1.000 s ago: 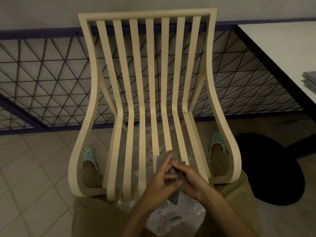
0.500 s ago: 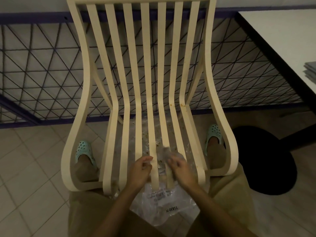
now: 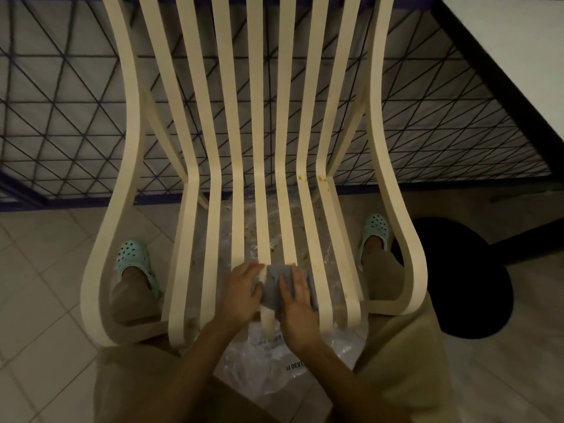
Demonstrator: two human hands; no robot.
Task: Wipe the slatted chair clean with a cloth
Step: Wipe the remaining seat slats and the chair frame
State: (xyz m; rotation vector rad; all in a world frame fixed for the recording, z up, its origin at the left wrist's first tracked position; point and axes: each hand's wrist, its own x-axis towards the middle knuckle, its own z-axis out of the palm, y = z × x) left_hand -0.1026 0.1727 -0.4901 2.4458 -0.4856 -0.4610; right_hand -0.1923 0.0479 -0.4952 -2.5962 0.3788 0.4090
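Note:
A cream slatted chair (image 3: 131, 166) stands in front of me, its long slats running from the backrest down to the seat's front edge. A grey cloth (image 3: 272, 286) lies across the middle slats near that front edge. My right hand (image 3: 297, 303) lies flat on the cloth, fingers spread, pressing it onto the slats. My left hand (image 3: 239, 293) rests beside it on the slats and grips the cloth's left edge. Brownish stains (image 3: 319, 178) mark the right slats at the bend.
A clear plastic sheet (image 3: 274, 374) with crumbs lies on the tiled floor under the seat. My feet in teal clogs (image 3: 134, 261) stand on both sides. A black wire mesh fence (image 3: 61, 96) is behind the chair, a white table (image 3: 518, 56) at right, and a black round stool (image 3: 464, 276) below it.
The view has moved closer to the seat. My hands lowered the cloth from the air onto the middle slats; the right hand now lies flat on it.

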